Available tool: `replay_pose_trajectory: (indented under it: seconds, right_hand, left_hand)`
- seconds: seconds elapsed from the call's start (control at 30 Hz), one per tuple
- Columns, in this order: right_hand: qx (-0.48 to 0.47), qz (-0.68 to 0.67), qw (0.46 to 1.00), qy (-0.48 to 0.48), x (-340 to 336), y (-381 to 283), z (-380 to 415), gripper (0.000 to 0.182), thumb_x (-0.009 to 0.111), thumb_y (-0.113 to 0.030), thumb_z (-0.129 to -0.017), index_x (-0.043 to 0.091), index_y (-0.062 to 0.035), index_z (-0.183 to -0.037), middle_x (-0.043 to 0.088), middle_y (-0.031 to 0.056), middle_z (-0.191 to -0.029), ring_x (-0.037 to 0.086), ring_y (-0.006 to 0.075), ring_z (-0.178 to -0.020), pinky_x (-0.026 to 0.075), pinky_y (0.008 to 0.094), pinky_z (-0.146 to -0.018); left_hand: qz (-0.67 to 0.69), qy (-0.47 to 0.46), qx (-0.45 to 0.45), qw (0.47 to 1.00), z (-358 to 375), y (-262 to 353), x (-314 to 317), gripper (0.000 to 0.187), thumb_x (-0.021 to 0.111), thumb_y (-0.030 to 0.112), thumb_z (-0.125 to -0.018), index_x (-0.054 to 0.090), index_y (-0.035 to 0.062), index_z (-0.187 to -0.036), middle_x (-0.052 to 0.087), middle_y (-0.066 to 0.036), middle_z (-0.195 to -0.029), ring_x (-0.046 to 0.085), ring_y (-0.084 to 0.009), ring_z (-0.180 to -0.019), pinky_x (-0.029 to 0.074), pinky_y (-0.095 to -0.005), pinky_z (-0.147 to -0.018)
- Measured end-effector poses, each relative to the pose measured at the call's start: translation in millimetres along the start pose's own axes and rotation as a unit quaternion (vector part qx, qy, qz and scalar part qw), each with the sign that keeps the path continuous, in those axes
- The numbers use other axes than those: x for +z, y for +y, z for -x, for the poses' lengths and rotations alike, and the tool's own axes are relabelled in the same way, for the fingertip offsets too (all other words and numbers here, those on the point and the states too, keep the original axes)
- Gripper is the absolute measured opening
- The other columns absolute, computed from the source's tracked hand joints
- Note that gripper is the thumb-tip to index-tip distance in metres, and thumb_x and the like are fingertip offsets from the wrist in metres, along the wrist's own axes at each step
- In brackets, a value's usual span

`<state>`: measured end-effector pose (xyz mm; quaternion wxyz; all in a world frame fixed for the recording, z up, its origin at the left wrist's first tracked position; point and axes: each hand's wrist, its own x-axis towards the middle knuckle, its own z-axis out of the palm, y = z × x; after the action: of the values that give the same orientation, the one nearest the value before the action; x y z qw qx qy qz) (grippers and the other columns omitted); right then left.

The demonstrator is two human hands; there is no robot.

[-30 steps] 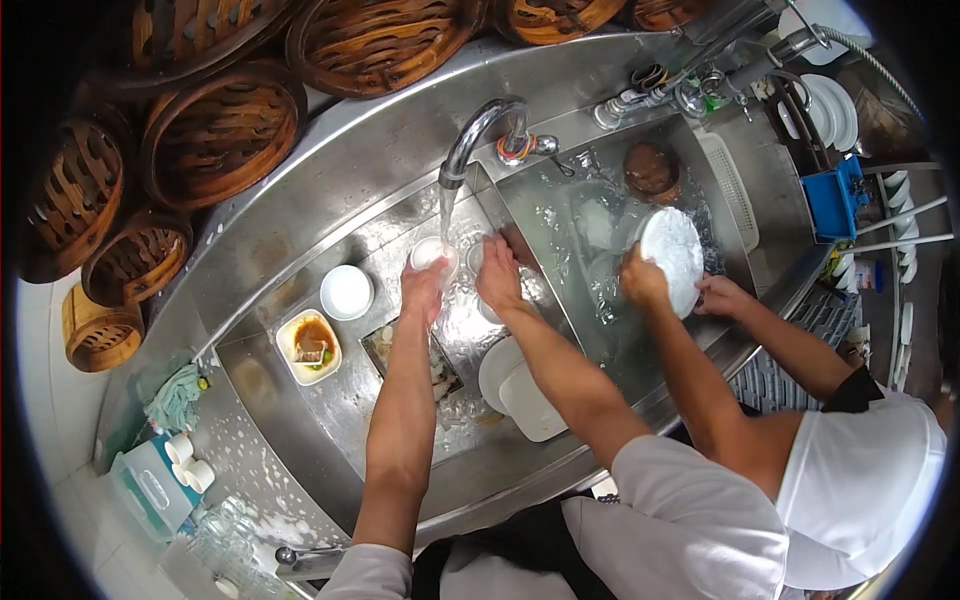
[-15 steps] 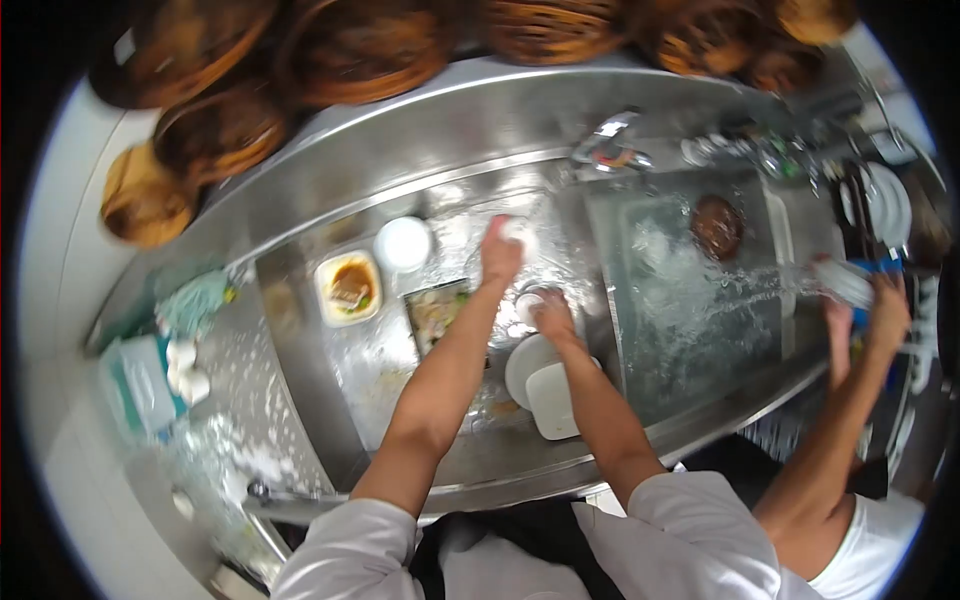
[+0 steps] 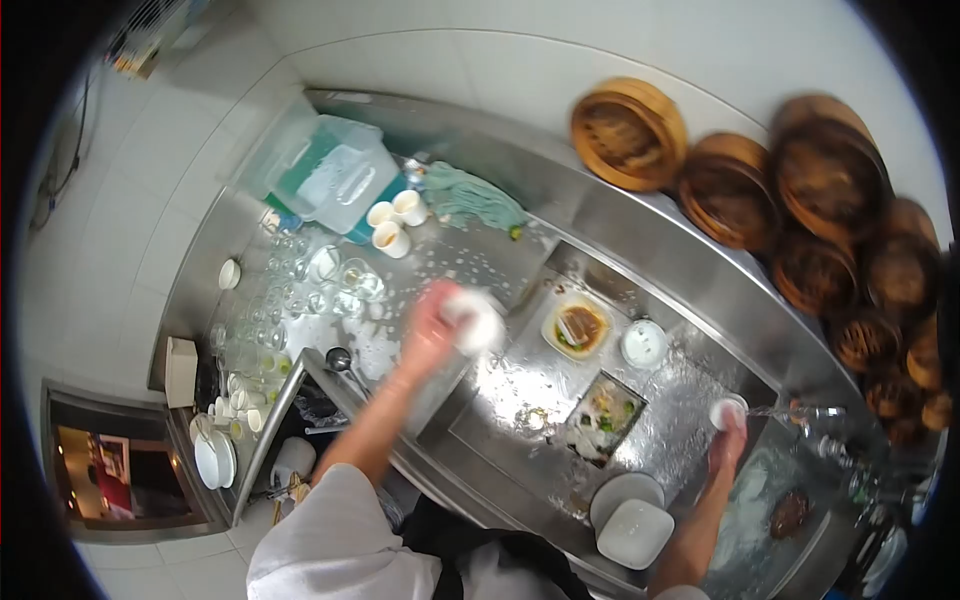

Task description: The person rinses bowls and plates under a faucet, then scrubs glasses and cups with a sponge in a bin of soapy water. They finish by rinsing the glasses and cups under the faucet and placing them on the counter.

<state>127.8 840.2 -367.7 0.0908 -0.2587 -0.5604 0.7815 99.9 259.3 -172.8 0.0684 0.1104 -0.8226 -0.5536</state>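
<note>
- Dish (image 3: 484,322), white and round, is in your left hand (image 3: 432,325), held up about where the soapy desk (image 3: 425,290) meets the sink (image 3: 690,400). Your left hand is clamped on its side. It is blurry, so the grip of each finger is hard to see.
- It looks light and hard. It is probably wet and slippery, and it could chip if it bumps the metal. Hold it by the rim, with your thumb on one side and fingers on the other.
- Your right hand (image 3: 735,440) is clamped on a small dish (image 3: 728,411), in line with the water from the tap (image 3: 818,411). That one should be light, hard and slippery too. Pinch its edge.
- Between your hands, in the sink, are a food dish (image 3: 577,327) with brown sauce, a white bowl (image 3: 644,344) and a drain tray (image 3: 605,418) full of scraps.
- Nearer you, a square plate (image 3: 635,535) partly covers a round plate (image 3: 628,490).
- Farther out, three cups (image 3: 391,239) and a green cloth (image 3: 470,195) lie on the desk. Brown steamer baskets (image 3: 630,135) stand by the wall.
</note>
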Motion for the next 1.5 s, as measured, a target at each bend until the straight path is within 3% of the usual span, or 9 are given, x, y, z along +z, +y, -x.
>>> replay_pose_trajectory:
  seconds: [0.1,0.2,0.4,0.53,0.73,0.93,1.1,1.27,1.5]
  right_hand:
    - [-0.061,-0.01,0.987,0.146,30,-7,10,0.036,0.07,-0.019,-0.088,0.062,-0.0006,-0.118,0.066,0.0073,-0.109,0.062,0.0193,-0.099,0.048,0.032,-0.088]
    - [0.022,0.218,0.975,0.035,156,-11,43,0.033,0.066,-0.035,-0.089,0.067,-0.0085,-0.108,0.064,-0.0009,-0.087,0.055,0.0075,-0.068,0.04,0.0247,-0.053]
    - [-0.198,0.288,0.858,-0.376,596,-48,152,0.037,0.067,-0.026,-0.088,0.063,-0.003,-0.116,0.059,0.0158,-0.121,0.056,0.0277,-0.113,0.043,0.0384,-0.097]
    - [-0.409,0.332,0.732,-0.432,825,-36,177,0.035,0.064,-0.021,-0.083,0.064,-0.0054,-0.115,0.059,0.0178,-0.111,0.058,0.0347,-0.107,0.048,0.0427,-0.091]
    - [-0.258,0.534,0.704,-0.391,965,15,189,0.048,0.065,-0.025,-0.081,0.057,-0.0041,-0.124,0.059,0.023,-0.121,0.058,0.0371,-0.113,0.046,0.0426,-0.098]
    - [-0.216,0.149,0.926,-0.273,764,9,181,0.038,0.064,-0.017,-0.091,0.054,-0.004,-0.125,0.061,0.0159,-0.115,0.067,0.0203,-0.081,0.053,0.031,-0.075]
    - [0.076,0.103,0.992,0.001,412,76,135,0.017,0.064,-0.011,-0.09,0.064,-0.0054,-0.106,0.067,0.0048,-0.089,0.063,0.0126,-0.071,0.052,0.0262,-0.063]
    - [0.015,0.591,0.8,0.104,48,103,9,0.018,0.054,-0.007,-0.087,0.071,-0.0094,-0.081,0.065,0.0075,-0.076,0.064,0.0148,-0.067,0.05,0.029,-0.053]
    - [0.116,-0.143,0.967,0.178,17,-24,-23,0.015,0.053,-0.006,-0.094,0.063,0.0006,-0.104,0.068,0.0093,-0.087,0.068,0.0168,-0.08,0.059,0.0266,-0.07]
  left_hand:
    - [-0.175,0.259,0.304,0.9,-110,33,-173,0.027,0.065,0.008,-0.086,0.058,0.0026,-0.111,0.066,-0.009,-0.095,0.064,-0.0199,-0.084,0.051,-0.0322,-0.077]
    - [-0.273,0.302,0.184,0.895,-230,6,-301,0.028,0.065,0.013,-0.081,0.063,0.0039,-0.107,0.069,-0.018,-0.099,0.067,-0.0325,-0.091,0.052,-0.0392,-0.081]
    - [-0.529,-0.024,-0.211,0.822,-381,-108,-363,0.044,0.071,0.018,-0.072,0.067,0.0092,-0.114,0.066,-0.017,-0.117,0.064,-0.0334,-0.109,0.052,-0.0402,-0.09]
    - [-0.54,0.001,-0.23,0.81,-388,-127,-382,0.042,0.072,0.019,-0.073,0.068,0.0089,-0.113,0.066,-0.014,-0.12,0.063,-0.0316,-0.111,0.052,-0.04,-0.091]
    - [-0.394,0.121,-0.167,0.896,-451,-171,-458,0.039,0.065,0.027,-0.078,0.064,0.0032,-0.109,0.067,-0.023,-0.109,0.065,-0.0367,-0.104,0.051,-0.0458,-0.09]
    - [-0.198,0.194,0.23,0.933,-418,-85,-452,0.026,0.069,0.029,-0.086,0.067,0.0057,-0.098,0.069,-0.009,-0.089,0.064,-0.0211,-0.082,0.05,-0.0338,-0.073]
    - [0.082,-0.043,0.247,0.965,-240,54,-230,0.015,0.066,0.019,-0.091,0.064,0.0072,-0.099,0.064,-0.002,-0.094,0.057,-0.0094,-0.078,0.047,-0.0239,-0.07]
    - [0.157,-0.453,0.009,0.877,-114,-5,29,0.035,0.067,0.017,-0.09,0.054,-0.0015,-0.117,0.063,-0.006,-0.089,0.063,-0.0127,-0.069,0.051,-0.0256,-0.059]
    - [-0.274,-0.203,-0.003,0.94,-88,-183,237,0.059,0.064,0.032,-0.086,0.045,-0.0124,-0.121,0.065,-0.033,-0.101,0.065,-0.04,-0.102,0.052,-0.0429,-0.087]
